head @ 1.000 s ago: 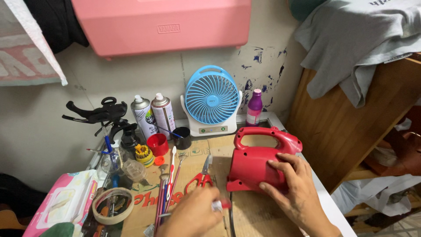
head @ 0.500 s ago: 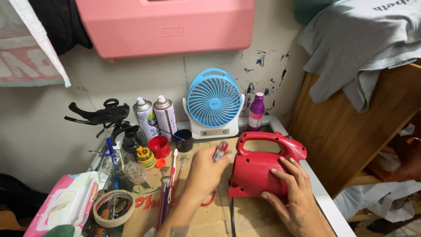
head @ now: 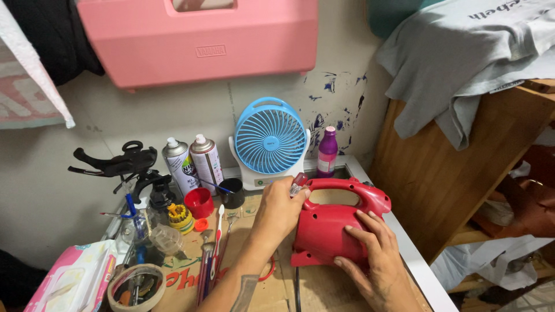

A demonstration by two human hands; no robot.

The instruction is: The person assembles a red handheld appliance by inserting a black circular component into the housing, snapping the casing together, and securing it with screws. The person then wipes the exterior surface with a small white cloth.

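Note:
A red plastic appliance housing with a loop handle [head: 338, 222] lies on the cardboard-covered bench. My right hand [head: 376, 254] rests flat on its lower right side, steadying it. My left hand [head: 280, 211] is closed around a small screwdriver with a red and clear handle [head: 299, 182], held against the housing's upper left corner near the handle. The screwdriver's tip is hidden behind my fingers.
A blue desk fan [head: 270, 141], purple bottle [head: 327, 152] and two spray cans [head: 193, 163] stand at the back. Red cup [head: 200, 202], black cup [head: 234, 192], loose tools [head: 211, 254], tape roll [head: 136, 286] and wipes pack [head: 72, 283] crowd the left. A wooden cabinet [head: 451, 173] stands right.
My left hand has risen from the bench front with the screwdriver and brought it to the housing's top left corner. My right hand stays on the housing.

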